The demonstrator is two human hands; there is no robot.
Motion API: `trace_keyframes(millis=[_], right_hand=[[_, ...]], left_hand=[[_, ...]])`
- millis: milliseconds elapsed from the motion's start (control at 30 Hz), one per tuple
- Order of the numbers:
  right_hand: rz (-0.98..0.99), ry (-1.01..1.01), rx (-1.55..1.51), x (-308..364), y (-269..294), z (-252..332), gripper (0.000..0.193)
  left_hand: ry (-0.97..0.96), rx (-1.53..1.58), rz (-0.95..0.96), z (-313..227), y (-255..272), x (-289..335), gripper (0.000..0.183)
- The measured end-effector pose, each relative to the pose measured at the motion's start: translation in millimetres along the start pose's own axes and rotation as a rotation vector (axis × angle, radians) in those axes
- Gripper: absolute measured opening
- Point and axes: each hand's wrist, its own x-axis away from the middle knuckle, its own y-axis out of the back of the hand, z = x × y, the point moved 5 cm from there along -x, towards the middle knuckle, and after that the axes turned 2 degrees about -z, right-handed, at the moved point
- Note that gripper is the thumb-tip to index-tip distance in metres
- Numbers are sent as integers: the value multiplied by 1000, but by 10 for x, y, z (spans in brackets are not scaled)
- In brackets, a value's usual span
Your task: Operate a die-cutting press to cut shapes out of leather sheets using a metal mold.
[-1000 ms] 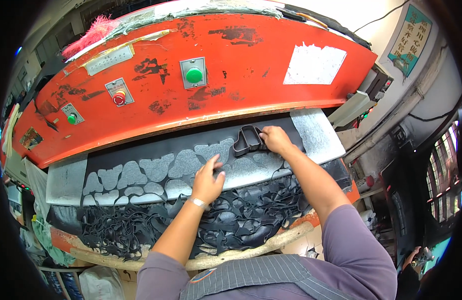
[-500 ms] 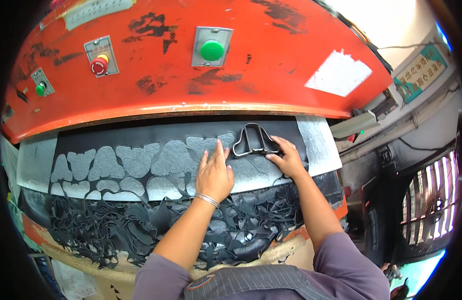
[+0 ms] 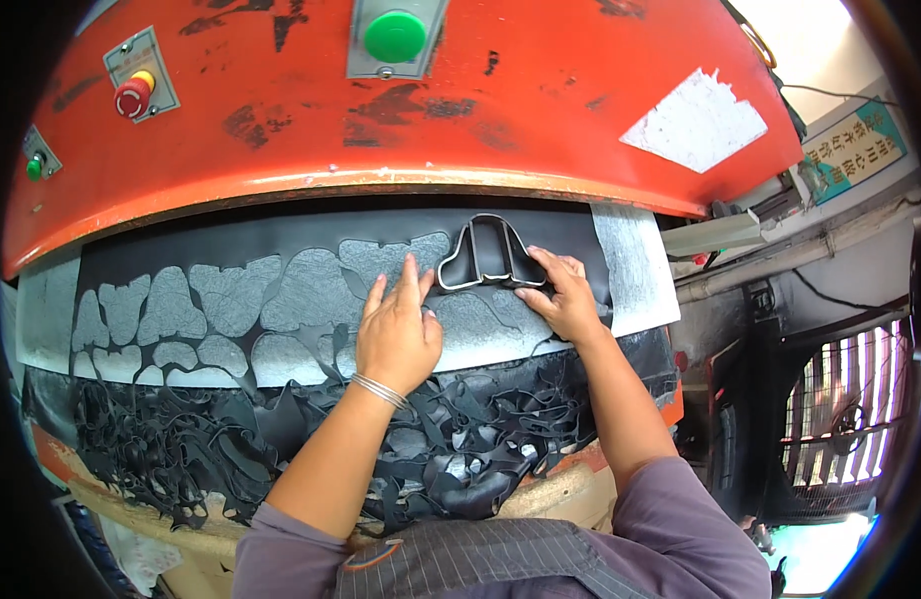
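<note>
A metal cutting die [image 3: 474,248], an outlined shape with inner bars, stands on a black leather-like sheet [image 3: 281,228]. My right hand [image 3: 565,302] grips the die's right end between thumb and fingers. Left of the die, my left hand [image 3: 399,337] lies open, its fingers stretched out over the sheet's cut area, holding nothing. Several curved cut-outs run along the sheet to the left, with a silver-grey board [image 3: 635,265] showing through them. Part of the sheet beneath my hands is hidden.
Tangled black offcuts [image 3: 271,429] heap along the near edge. Just beyond the sheet rises a red machine beam [image 3: 540,130] with a green button [image 3: 395,37] and a red stop knob [image 3: 133,96]. A fan [image 3: 848,424] stands at right.
The whole view has shifted, so the machine, sheet and hands sit higher and mostly further left. My hands keep nearly the same places about the die, the right one still on it.
</note>
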Motion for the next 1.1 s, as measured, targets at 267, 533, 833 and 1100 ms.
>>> trace_keyframes(millis=[267, 533, 833, 1100], right_hand=[[-1, 30, 24, -49, -120, 70, 57], [-81, -34, 32, -243, -173, 196, 66], [-265, 6, -358, -580, 296, 1361, 59], [-447, 158, -478, -789, 705, 1885, 45]], left_hand=[[49, -53, 20, 137, 35, -28, 68], [51, 109, -25, 534, 111, -148, 73], [57, 344, -1132, 1415, 3114, 408, 43], [-23, 206, -1576, 1192, 3650, 777, 60]])
